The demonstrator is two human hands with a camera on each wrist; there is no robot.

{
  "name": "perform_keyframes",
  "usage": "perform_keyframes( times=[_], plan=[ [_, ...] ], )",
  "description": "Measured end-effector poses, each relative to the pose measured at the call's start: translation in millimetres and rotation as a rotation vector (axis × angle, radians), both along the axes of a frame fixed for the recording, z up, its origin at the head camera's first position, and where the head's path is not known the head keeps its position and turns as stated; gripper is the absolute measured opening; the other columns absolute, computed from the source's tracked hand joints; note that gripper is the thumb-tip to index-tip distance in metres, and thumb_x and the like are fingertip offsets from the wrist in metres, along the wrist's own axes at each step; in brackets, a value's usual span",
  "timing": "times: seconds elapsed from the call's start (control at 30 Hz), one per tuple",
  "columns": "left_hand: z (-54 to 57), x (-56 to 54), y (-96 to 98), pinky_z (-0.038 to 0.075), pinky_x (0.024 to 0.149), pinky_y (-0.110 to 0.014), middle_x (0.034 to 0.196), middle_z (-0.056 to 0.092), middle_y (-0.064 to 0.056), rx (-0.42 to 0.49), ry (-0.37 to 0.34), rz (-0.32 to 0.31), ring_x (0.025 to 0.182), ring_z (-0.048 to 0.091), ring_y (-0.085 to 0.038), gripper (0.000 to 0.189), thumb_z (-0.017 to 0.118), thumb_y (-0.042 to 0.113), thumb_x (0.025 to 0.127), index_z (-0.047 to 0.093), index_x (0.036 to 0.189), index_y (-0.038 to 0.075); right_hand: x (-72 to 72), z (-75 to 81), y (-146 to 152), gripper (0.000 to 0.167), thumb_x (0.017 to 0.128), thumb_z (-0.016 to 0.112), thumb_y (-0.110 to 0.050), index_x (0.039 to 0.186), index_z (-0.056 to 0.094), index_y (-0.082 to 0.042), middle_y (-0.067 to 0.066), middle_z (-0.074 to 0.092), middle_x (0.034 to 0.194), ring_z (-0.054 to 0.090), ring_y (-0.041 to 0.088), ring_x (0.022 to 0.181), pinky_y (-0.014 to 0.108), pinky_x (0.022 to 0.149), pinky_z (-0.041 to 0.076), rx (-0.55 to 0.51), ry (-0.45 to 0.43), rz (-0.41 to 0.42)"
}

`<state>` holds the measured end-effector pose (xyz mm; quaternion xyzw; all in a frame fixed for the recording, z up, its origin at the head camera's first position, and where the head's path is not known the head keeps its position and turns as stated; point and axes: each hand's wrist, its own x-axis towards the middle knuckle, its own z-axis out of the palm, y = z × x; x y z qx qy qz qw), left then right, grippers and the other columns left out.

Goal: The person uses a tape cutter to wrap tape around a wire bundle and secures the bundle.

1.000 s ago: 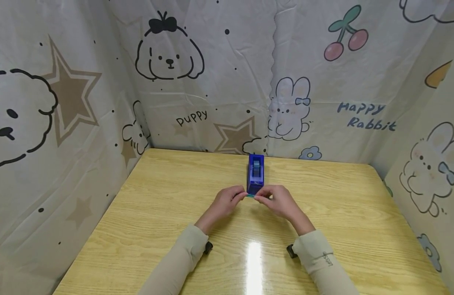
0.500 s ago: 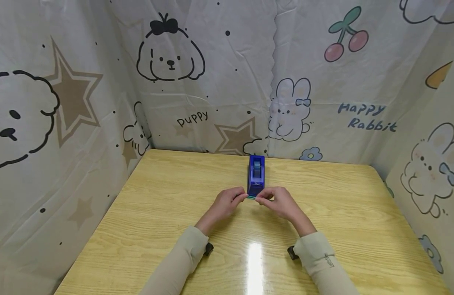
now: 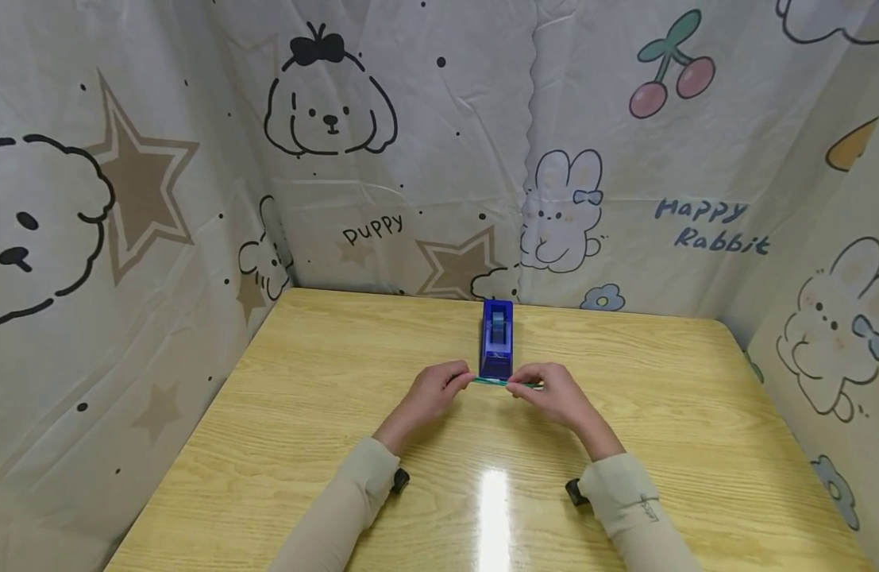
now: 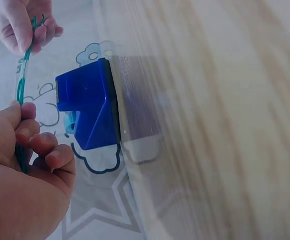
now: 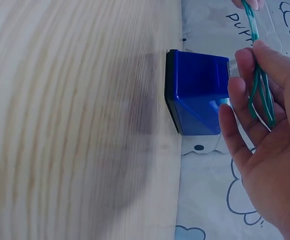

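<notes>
A thin green cord (image 3: pixel 491 382), doubled into strands, is stretched between my two hands at the front of a blue tape dispenser (image 3: pixel 497 364). My left hand (image 3: pixel 433 391) pinches its left part between thumb and forefinger, and more cord shows in the palm. With thumb and fingertips my right hand (image 3: pixel 553 393) pinches the other part; looped strands (image 5: pixel 264 100) hang over its fingers in the right wrist view. Between the hands a pale, shiny stretch (image 4: pixel 25 67) like clear tape covers the cord. The dispenser stands upright, its tape roll (image 3: pixel 498 324) inside.
The wooden table (image 3: pixel 339 349) reaches back to a printed cloth (image 3: pixel 425 119) with cartoon animals, which also hangs at both sides. A bright light reflection (image 3: pixel 492 516) lies on the near tabletop. Black straps with small boxes (image 3: pixel 575 491) sit at both sleeve cuffs.
My right hand has slid to the right, away from the left hand, so more of the green cord shows between them. The left hand has barely shifted. The dispenser stays put.
</notes>
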<state>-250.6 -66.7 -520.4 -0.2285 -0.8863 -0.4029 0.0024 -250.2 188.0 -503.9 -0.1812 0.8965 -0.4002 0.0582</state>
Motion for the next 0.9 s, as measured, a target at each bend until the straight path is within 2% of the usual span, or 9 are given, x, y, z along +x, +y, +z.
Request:
perform_keyframes(
  times=[0.13,0.43,0.9],
  plan=[
    [0.2,-0.3,-0.6,0.035,0.064,-0.024,0.072,0.045,0.005,-0.015,0.021,-0.004,0.063,0.039,-0.008,0.028,0.053,0.023,0.11,0.055,0.082,0.015,0.7,-0.9,3.9,0.016,0.1,0.07,-0.026,0.102,0.079,-0.013,-0.003,0.075,0.089,0.068,0.016,0.091,0.039,0.082,0.056,-0.008,0.006,-0.002],
    [-0.5,-1.0,-2.2,0.035,0.066,-0.025,0.072,0.043,0.006,-0.028,0.018,0.001,0.063,0.038,-0.008,0.028,0.053,0.022,0.11,0.054,0.082,0.016,3.5,-3.4,12.6,0.015,0.1,0.071,-0.024,0.104,0.079,-0.013,0.0,0.076,0.093,0.066,0.017,0.091,0.036,0.078,0.052,-0.031,-0.002,-0.028],
    [-1.9,-1.6,-3.5,0.035,0.066,-0.025,0.072,0.043,0.007,-0.035,0.016,-0.006,0.064,0.038,-0.007,0.029,0.052,0.024,0.11,0.053,0.083,0.016,2.7,-6.9,16.5,0.017,0.1,0.07,-0.023,0.107,0.078,-0.01,0.004,0.077,0.096,0.069,0.018,0.088,0.031,0.073,0.055,-0.084,-0.028,-0.019]
  ],
)
